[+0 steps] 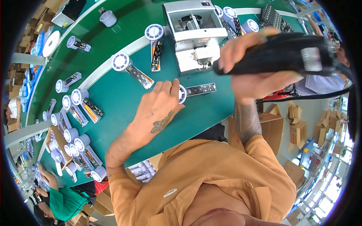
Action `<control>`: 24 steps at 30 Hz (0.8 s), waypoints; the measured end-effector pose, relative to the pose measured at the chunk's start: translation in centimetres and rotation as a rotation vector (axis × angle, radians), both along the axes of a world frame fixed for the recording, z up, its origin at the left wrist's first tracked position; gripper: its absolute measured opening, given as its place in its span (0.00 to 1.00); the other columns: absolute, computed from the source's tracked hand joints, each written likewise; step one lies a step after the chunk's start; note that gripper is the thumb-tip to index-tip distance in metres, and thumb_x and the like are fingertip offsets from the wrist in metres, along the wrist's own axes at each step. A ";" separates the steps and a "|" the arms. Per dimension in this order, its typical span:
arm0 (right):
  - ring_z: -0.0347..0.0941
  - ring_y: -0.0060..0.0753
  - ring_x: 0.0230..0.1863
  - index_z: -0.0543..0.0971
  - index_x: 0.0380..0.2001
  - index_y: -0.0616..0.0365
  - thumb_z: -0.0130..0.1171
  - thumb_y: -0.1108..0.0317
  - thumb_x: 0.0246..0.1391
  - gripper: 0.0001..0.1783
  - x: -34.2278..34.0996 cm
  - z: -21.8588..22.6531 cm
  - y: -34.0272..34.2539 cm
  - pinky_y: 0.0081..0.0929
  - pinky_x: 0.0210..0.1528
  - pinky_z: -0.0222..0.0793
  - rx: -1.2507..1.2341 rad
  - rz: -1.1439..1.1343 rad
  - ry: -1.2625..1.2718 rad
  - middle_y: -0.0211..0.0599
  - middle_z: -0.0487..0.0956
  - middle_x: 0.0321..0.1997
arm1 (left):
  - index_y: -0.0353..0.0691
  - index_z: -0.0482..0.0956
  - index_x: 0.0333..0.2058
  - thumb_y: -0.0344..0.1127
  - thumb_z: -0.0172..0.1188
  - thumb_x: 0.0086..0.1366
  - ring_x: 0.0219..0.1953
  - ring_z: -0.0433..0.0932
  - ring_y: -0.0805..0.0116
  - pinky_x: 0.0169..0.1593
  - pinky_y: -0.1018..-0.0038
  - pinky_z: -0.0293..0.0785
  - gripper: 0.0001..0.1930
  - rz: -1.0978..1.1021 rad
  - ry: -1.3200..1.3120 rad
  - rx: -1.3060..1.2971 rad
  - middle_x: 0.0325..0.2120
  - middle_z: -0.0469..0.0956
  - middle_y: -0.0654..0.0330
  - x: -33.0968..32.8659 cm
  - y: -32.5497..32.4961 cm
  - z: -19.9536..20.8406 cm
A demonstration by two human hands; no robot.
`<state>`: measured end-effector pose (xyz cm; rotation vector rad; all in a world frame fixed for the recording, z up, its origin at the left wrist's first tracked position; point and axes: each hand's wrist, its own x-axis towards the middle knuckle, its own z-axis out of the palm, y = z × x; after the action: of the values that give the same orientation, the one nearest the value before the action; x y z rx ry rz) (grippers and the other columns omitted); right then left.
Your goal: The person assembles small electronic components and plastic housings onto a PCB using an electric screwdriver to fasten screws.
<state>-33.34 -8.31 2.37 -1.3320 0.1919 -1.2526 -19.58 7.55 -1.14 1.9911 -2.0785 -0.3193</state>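
My right hand [247,60] is closed round a black corded electric screwdriver [279,54], raised above the right side of the green bench. Its narrower end points left, and its cord runs off to the right. My left hand [160,103] rests low over the bench, fingers bent and closed on the round white head of a handheld fan [200,89]. That fan lies flat with its handle pointing right and the circuit board exposed; my fingers partly hide its head. Another open-handled fan [132,69] lies just beyond my left hand, with a further one [155,49] behind it.
A grey metal screw feeder [196,41] stands beyond my hands. Several fans [81,145] crowd the left side beside a cardboard box [56,137]. A pale rail [102,73] crosses the bench. A dark rack [275,19] stands far right. A person in green [68,203] sits at lower left.
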 end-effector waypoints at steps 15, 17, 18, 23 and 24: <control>0.64 0.29 0.14 0.59 0.59 0.60 0.40 0.20 0.54 0.52 0.8 -2.5 0.7 0.27 0.18 0.63 0.000 0.011 0.187 0.35 0.67 0.20 | 0.27 0.71 0.52 0.38 0.68 0.56 0.41 0.77 0.54 0.40 0.65 0.78 0.29 -0.014 0.002 0.064 0.38 0.74 0.50 0.3 -0.3 0.2; 0.64 0.29 0.13 0.59 0.59 0.59 0.39 0.16 0.48 0.56 0.9 -1.9 2.0 0.27 0.17 0.62 0.070 0.044 0.182 0.35 0.67 0.20 | 0.27 0.70 0.53 0.38 0.69 0.56 0.42 0.77 0.53 0.41 0.65 0.78 0.29 -0.006 0.005 0.092 0.38 0.74 0.49 0.3 -0.5 0.4; 0.64 0.29 0.13 0.59 0.58 0.60 0.38 0.16 0.48 0.56 1.0 -1.9 2.4 0.28 0.17 0.62 0.067 0.068 0.188 0.35 0.67 0.20 | 0.27 0.70 0.53 0.38 0.69 0.56 0.42 0.77 0.53 0.41 0.65 0.78 0.29 -0.005 0.004 0.097 0.38 0.74 0.49 0.3 -0.4 0.3; 0.63 0.29 0.12 0.59 0.57 0.62 0.39 0.18 0.51 0.54 2.2 -2.6 3.5 0.27 0.16 0.63 0.069 0.064 0.188 0.36 0.67 0.18 | 0.28 0.70 0.52 0.37 0.69 0.56 0.42 0.77 0.53 0.42 0.64 0.78 0.29 -0.002 0.034 0.078 0.38 0.75 0.49 0.2 -0.2 0.4; 0.63 0.29 0.12 0.59 0.57 0.62 0.39 0.18 0.52 0.54 2.3 -2.7 3.6 0.26 0.16 0.62 0.073 0.052 0.180 0.36 0.67 0.18 | 0.28 0.70 0.52 0.37 0.69 0.56 0.42 0.77 0.53 0.42 0.64 0.78 0.29 0.002 0.034 0.078 0.38 0.75 0.49 0.2 -0.1 0.3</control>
<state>-31.06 -4.73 -0.36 -1.3777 0.3247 -1.0727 -19.38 7.46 -0.85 2.0170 -2.0732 -0.4372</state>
